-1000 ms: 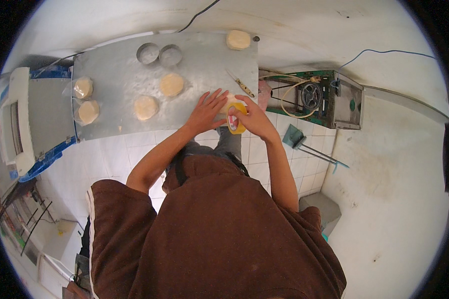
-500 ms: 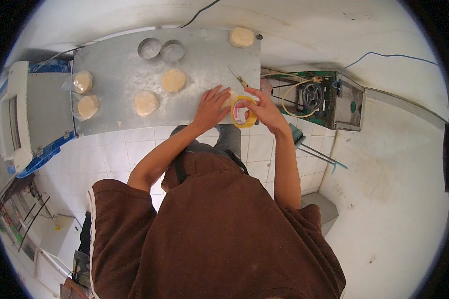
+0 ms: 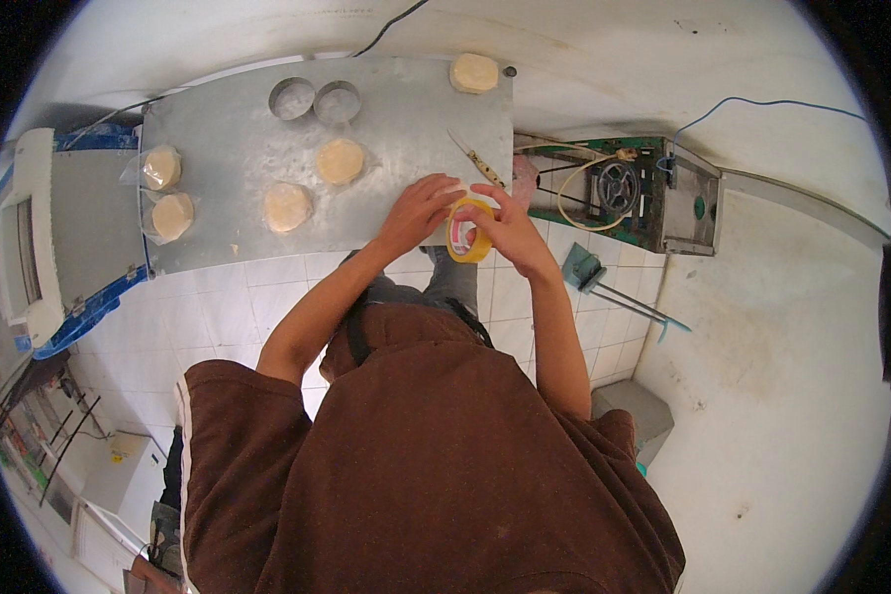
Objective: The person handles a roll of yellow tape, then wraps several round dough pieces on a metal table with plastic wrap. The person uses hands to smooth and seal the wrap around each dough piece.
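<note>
My right hand (image 3: 510, 228) is closed around a roll of yellow tape (image 3: 484, 245), holding it on edge at the table's front right. Beside it, my left hand (image 3: 411, 214) lies with its fingers stretched out toward the right hand. A pale thing (image 3: 460, 190) shows between the two hands, mostly hidden by the fingers. Just beyond them is a thin knife (image 3: 478, 162) with a patterned handle. Pale round stacks lie on the table: one (image 3: 341, 161) in the middle, one (image 3: 288, 207) nearer me.
Two metal rings (image 3: 292, 98) stand at the back of the metal table (image 3: 218, 129). Bagged stacks (image 3: 171, 216) lie at its left edge, another stack (image 3: 474, 73) at the far right corner. Right of the table is a green-framed burner stand (image 3: 643, 188) with a hose; a dustpan (image 3: 582, 269) is below it.
The tape roll and my right hand have shifted slightly left and toward me. My left fingers have drawn closer together and turned rightward.
</note>
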Action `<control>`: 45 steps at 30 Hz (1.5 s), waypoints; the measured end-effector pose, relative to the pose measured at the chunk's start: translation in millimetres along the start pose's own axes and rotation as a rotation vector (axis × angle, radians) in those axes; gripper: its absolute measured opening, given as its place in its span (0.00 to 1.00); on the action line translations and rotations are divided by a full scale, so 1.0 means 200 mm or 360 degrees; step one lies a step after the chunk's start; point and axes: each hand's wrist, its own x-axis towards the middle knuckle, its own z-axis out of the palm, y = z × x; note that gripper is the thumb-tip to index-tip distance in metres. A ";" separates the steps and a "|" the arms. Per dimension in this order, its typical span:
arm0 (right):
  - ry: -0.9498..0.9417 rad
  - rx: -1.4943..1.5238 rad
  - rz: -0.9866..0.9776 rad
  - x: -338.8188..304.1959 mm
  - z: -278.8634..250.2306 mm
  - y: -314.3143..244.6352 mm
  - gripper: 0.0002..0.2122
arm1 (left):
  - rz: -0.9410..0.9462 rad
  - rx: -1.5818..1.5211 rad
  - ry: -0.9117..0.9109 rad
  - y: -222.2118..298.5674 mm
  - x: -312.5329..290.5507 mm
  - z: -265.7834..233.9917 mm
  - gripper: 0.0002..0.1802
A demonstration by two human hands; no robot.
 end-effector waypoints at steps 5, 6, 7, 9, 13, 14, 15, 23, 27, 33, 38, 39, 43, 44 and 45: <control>0.0057 0.0066 -0.0087 -0.03 0.12 0.03 0.29 | -0.0014 0.0015 -0.0072 -0.03 0.01 -0.01 0.29; 0.0070 0.0045 -0.0060 -0.04 0.14 0.05 0.29 | -0.0038 0.0035 -0.0113 -0.03 0.01 -0.01 0.28; 0.0100 0.0009 0.0021 -0.05 0.16 0.06 0.29 | 0.0000 0.0105 -0.0117 -0.03 0.01 -0.02 0.29; 0.0141 -0.0035 -0.0003 -0.08 0.20 0.10 0.28 | -0.0003 0.0239 -0.0221 -0.02 0.00 -0.04 0.29; 0.0169 0.0102 0.0061 -0.09 0.26 0.18 0.25 | 0.0066 0.0406 -0.0343 0.01 0.00 -0.09 0.31; 0.0176 -0.0006 -0.0027 -0.09 0.27 0.20 0.25 | 0.0081 0.0440 -0.0375 0.02 0.00 -0.11 0.32; 0.0196 -0.0121 -0.0065 -0.09 0.29 0.22 0.25 | 0.0090 0.0483 -0.0422 0.03 0.01 -0.12 0.33; 0.0267 -0.0295 -0.0118 -0.06 0.37 0.33 0.26 | 0.0165 0.0615 -0.0525 0.02 0.00 -0.15 0.40; 0.0246 -0.0213 -0.0130 -0.06 0.38 0.34 0.26 | 0.0165 0.0631 -0.0528 0.01 0.00 -0.13 0.39; 0.0209 -0.0050 -0.0013 -0.03 0.37 0.34 0.25 | 0.0205 0.0756 -0.0519 0.02 0.00 -0.10 0.40; 0.0015 0.0057 0.0053 -0.01 0.35 0.37 0.25 | 0.0221 0.0705 -0.0547 0.01 0.01 -0.11 0.37; 0.0010 0.0134 0.0038 0.00 0.36 0.36 0.25 | 0.0175 0.0702 -0.0612 0.00 0.02 -0.11 0.36; 0.0076 0.0183 0.0005 -0.03 0.39 0.34 0.28 | 0.0249 0.0787 -0.0640 0.01 0.04 -0.13 0.37; 0.0114 0.0118 0.0041 -0.04 0.40 0.34 0.29 | 0.0262 0.0811 -0.0661 0.02 0.04 -0.14 0.37; 0.0147 0.0045 0.0042 -0.05 0.41 0.33 0.30 | 0.0273 0.0836 -0.0678 0.02 0.04 -0.15 0.38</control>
